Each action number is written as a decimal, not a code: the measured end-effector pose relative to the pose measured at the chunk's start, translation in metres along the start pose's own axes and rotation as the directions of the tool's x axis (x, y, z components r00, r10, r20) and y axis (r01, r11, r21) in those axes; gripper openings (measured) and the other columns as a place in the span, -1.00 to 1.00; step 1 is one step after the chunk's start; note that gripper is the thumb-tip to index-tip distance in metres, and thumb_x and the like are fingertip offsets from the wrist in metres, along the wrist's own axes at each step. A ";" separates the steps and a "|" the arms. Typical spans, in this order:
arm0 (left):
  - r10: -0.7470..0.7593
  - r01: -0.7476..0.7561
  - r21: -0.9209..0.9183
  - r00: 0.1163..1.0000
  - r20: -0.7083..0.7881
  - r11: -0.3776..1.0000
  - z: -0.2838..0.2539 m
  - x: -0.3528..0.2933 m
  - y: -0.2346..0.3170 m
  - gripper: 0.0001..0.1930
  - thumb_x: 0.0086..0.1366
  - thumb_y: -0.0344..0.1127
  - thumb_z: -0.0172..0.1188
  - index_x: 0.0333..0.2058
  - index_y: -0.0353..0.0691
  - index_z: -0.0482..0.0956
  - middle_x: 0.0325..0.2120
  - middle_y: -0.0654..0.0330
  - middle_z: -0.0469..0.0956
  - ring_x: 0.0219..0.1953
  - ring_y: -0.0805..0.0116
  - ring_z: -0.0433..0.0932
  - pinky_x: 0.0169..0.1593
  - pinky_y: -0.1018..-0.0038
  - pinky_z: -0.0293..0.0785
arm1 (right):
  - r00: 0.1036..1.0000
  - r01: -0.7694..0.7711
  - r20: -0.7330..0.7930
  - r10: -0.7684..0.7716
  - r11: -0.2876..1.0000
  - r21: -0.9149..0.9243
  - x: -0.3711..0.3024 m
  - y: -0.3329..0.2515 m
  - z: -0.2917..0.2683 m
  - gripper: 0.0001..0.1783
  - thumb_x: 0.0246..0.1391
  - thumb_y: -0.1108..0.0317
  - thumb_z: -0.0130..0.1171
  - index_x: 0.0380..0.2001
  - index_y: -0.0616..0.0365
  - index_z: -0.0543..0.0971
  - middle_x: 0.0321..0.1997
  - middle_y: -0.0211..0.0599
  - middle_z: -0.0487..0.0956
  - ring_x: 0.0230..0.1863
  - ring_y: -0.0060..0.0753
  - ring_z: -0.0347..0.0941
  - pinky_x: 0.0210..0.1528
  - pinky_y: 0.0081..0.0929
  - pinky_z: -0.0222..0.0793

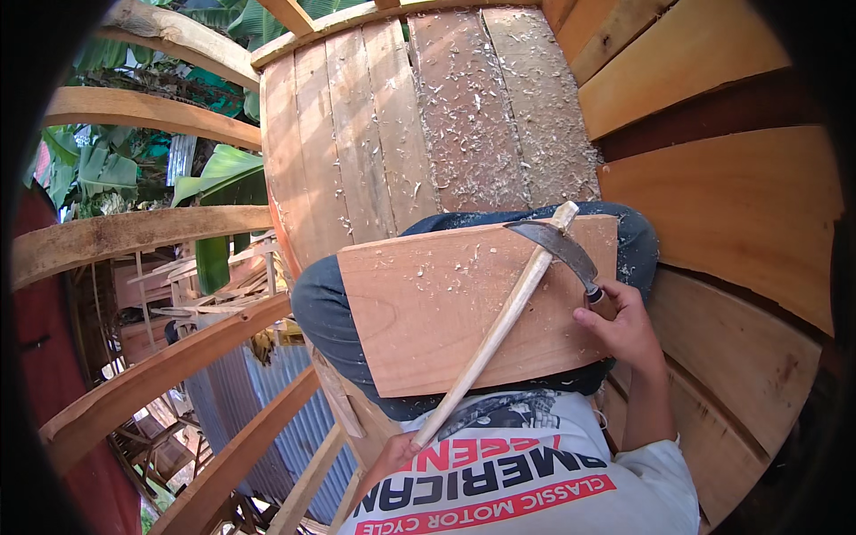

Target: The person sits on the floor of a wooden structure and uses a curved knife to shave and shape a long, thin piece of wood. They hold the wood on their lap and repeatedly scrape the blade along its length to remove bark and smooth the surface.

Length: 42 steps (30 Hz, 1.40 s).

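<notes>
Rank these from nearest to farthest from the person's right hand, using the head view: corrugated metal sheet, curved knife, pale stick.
1. Curved knife: gripped in the right hand.
2. Pale stick: just left of that hand.
3. Corrugated metal sheet: far off to the left.

The curved blade [571,251] is dark metal, the stick [493,332] pale wood, the board [410,303] smooth matt wood

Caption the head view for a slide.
Right hand holds a curved knife across a pale stick gripped by the left hand.

We are seeing leaves [218,169] left of the plank floor [352,125], corrugated sheets [278,370] at its lower left, wall boards [713,192] at its right.
</notes>
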<state>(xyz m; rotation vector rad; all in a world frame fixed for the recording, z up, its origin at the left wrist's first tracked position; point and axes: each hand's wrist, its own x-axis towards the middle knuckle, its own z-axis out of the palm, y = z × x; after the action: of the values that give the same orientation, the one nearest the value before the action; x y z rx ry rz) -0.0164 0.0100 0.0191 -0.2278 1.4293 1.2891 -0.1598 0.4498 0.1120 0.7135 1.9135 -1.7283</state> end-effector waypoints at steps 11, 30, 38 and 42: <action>0.076 -0.076 -0.011 0.997 0.031 0.997 -0.002 0.003 0.001 -0.28 0.29 0.25 -0.09 -0.11 -0.48 0.47 -0.37 0.14 0.55 -0.25 0.46 0.46 -0.15 0.50 0.39 | 0.963 0.180 0.228 -0.146 0.974 -0.139 -0.019 -0.001 0.019 -0.76 -0.05 0.43 0.28 -0.29 0.26 0.51 -0.38 -0.35 0.55 -0.31 -0.60 0.41 -0.22 -0.59 0.34; 0.026 -0.027 0.062 1.000 0.011 0.998 0.006 0.001 0.058 -0.32 0.31 0.22 -0.09 -0.15 -0.48 0.47 -0.38 0.16 0.54 -0.30 0.47 0.46 -0.21 0.51 0.41 | 0.916 0.263 -0.280 -0.289 0.956 -0.127 -0.002 0.018 0.015 -0.85 -0.04 0.49 0.26 -0.41 0.22 0.47 -0.57 -0.51 0.47 -0.51 -0.70 0.36 -0.45 -0.62 0.29; 0.119 -0.116 0.129 0.993 -0.013 0.985 0.009 0.000 0.068 -0.29 0.30 0.25 -0.10 -0.19 -0.48 0.48 -0.41 0.14 0.54 -0.32 0.47 0.46 -0.25 0.48 0.42 | 0.827 0.266 -0.383 -0.411 0.887 -0.377 0.000 0.016 0.034 -0.84 -0.04 0.54 0.22 -0.38 0.26 0.44 -0.64 -0.18 0.46 -0.53 -0.77 0.41 -0.54 -0.64 0.27; 0.070 -0.069 0.064 0.997 -0.013 0.996 0.011 0.000 0.062 -0.28 0.29 0.27 -0.11 -0.20 -0.48 0.48 -0.42 0.14 0.54 -0.35 0.45 0.46 -0.27 0.47 0.42 | 0.754 0.319 -0.412 -0.511 0.834 -0.450 0.004 0.020 0.034 -0.83 -0.05 0.57 0.21 -0.37 0.26 0.43 -0.65 -0.16 0.45 -0.52 -0.74 0.44 -0.54 -0.63 0.28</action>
<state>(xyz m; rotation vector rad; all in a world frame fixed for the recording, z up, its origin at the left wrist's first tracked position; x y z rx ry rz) -0.0560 0.0422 0.0565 -0.1466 1.5008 1.2983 -0.1497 0.4176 0.0904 0.6866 2.8704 -1.4342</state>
